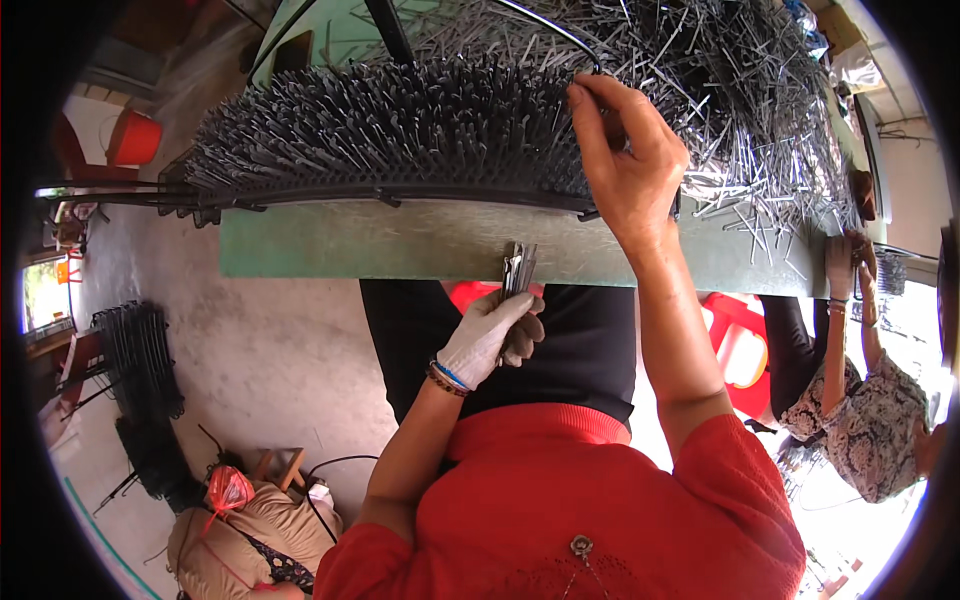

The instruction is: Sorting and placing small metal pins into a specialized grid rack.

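Several metal pins [518,268] clamped upright between gloved left hand [490,335] fingers [508,310].

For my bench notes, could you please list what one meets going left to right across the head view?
Red bucket → stack of dark wire racks → gloved left hand holding a bundle of metal pins → bare right hand → loose pile of pins → co-worker's gloved hand.

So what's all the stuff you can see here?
Worktable: one, green, across the middle.
Rack of upright metal pins: one, dark grey, on the table.
Loose metal pins: a heap, silver-grey, table's right end.
Bucket: one, red, upper left floor.
Wire frames: a stack, black, left floor.
Sack: one, tan, lower left.
Stool: one, red, right.
Co-worker: one, patterned top, far right.
Left hand: white glove, holding a small bundle of pins.
Right hand: bare, on the rack.
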Demonstrator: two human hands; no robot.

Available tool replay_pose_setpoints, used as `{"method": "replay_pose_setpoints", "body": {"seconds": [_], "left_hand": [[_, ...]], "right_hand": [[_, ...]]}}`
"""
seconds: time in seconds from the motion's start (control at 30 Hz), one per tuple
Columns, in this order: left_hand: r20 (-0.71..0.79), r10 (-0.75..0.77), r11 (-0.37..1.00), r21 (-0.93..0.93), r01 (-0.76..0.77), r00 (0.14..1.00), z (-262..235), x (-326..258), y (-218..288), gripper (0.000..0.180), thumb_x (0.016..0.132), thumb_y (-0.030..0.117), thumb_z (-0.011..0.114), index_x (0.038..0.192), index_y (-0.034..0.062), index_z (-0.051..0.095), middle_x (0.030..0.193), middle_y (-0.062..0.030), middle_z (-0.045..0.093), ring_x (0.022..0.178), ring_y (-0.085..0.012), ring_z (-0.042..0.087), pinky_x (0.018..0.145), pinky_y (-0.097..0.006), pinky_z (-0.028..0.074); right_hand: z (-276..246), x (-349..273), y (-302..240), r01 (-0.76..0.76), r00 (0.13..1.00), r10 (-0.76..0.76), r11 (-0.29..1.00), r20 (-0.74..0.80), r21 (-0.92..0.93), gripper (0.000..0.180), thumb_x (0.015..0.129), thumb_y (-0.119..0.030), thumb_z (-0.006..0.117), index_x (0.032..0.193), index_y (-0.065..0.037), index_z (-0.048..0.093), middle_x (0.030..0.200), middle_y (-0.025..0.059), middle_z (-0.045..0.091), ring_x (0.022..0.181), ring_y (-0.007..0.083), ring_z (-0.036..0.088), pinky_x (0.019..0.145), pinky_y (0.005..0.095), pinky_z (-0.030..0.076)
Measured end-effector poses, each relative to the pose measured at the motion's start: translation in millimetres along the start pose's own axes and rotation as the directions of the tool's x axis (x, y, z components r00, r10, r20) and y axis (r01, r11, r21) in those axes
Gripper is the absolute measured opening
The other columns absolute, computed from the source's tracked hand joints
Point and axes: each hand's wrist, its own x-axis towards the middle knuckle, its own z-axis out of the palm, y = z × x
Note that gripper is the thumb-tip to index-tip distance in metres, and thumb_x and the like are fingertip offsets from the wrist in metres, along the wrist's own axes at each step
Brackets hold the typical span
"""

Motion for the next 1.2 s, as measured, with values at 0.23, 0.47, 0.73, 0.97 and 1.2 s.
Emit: {"method": "replay_pose_setpoints", "body": {"seconds": [0.23, 0.47, 0.73, 0.97, 1.2], "left_hand": [[0.036, 0.053, 0.987, -0.156, -0.047, 0.998, -2, -3, 1, 0.025, 0.096, 0.028, 0.055, 0.102, 0.0044, 0.062, 0.07, -0.007, 0.064, 0.047, -0.0092, 0.055, 0.037, -0.02, 0.039], [-0.021, 0.043, 0.995, -0.088, -0.045, 0.999, -2, -3, 3, 0.023, 0.096, 0.027, 0.055, 0.102, 0.0057, 0.061, 0.071, -0.0064, 0.063, 0.048, -0.009, 0.055, 0.039, -0.02, 0.039], [0.036, 0.024, 0.997, -0.07, -0.021, 0.999, 1, -4, 6, 0.021, 0.096, 0.027, 0.056, 0.101, 0.0067, 0.057, 0.072, -0.0068, 0.063, 0.047, -0.0092, 0.054, 0.039, -0.02, 0.039], [0.003, 0.09, 0.995, -0.031, -0.09, 0.996, 4, -6, 6, 0.022, 0.095, 0.027, 0.057, 0.101, 0.006, 0.057, 0.072, -0.0058, 0.063, 0.047, -0.0083, 0.054, 0.038, -0.019, 0.038], [-0.015, 0.141, 0.989, -0.045, -0.141, 0.99, 5, -6, 5, 0.021, 0.094, 0.026, 0.058, 0.1, 0.0061, 0.058, 0.072, -0.0048, 0.064, 0.048, -0.0078, 0.055, 0.038, -0.018, 0.038]], "right_hand": [[3, -6, -5, -0.035, 0.999, 0.036, 0.999, 0.019, -0.02, 0.013, 0.083, -0.004, 0.071, 0.096, -0.003, 0.069, 0.075, 0.0042, 0.068, 0.06, 0.0054, 0.059, 0.053, 0.0205, 0.047], [8, -13, 6, 0.102, 0.98, -0.09, 0.993, 0.18, -0.059, 0.015, 0.081, -0.004, 0.072, 0.096, -0.005, 0.07, 0.088, 0.0076, 0.067, 0.066, 0.0162, 0.064, 0.054, 0.0247, 0.05], [1, -10, 6, 0.234, 0.957, -0.208, 0.965, 0.202, -0.114, 0.014, 0.08, -0.004, 0.071, 0.094, -0.004, 0.07, 0.091, 0.0086, 0.065, 0.069, 0.0223, 0.065, 0.058, 0.0294, 0.052], [0, -7, -1, 0.201, 0.955, -0.159, 0.968, 0.252, -0.15, 0.012, 0.082, -0.004, 0.07, 0.094, -0.002, 0.069, 0.085, 0.0092, 0.067, 0.067, 0.0238, 0.066, 0.059, 0.0299, 0.052], [0, -2, -4, 0.161, 0.932, -0.132, 0.985, 0.339, -0.059, 0.011, 0.082, -0.004, 0.07, 0.092, -0.001, 0.069, 0.082, 0.0095, 0.066, 0.066, 0.024, 0.065, 0.058, 0.0299, 0.05]]}}
